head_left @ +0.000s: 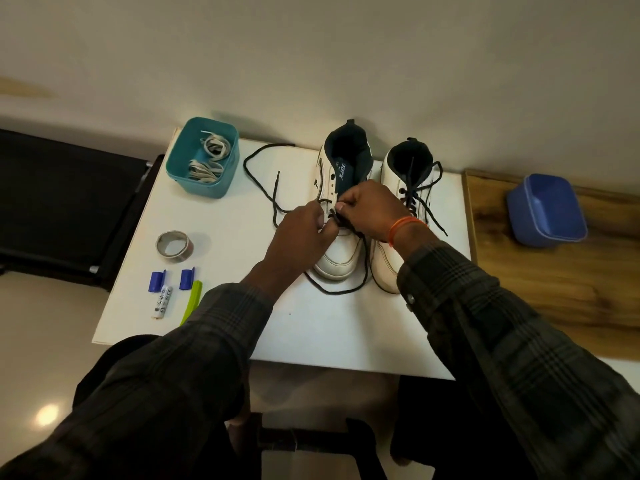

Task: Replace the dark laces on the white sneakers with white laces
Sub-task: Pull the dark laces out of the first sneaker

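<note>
Dark lace (pixel 263 188) half out of the left sneaker (pixel 341 209): upper eyelets bare, one loose end trailing across the white table (pixel 311 327) toward the teal tub (pixel 202 157), another looping off the toe. My left hand (pixel 304 223) and right hand (pixel 369 209) meet over the lower eyelets, fingertips of both pinched on the lace where it crosses. Right sneaker (pixel 401 216) stands just beside, dark lace still threaded, ends loose.

Handling, by my reckoning: cord is thin, limp, light; it should slide freely but may snag at an eyelet. Best hold is close to the eyelet, pulling one crossing at a time, steadying the shoe so it doesn't tip or skid. White laces (pixel 207 161) lie coiled in the teal tub, flat and soft; take those by the tip for threading.
</note>
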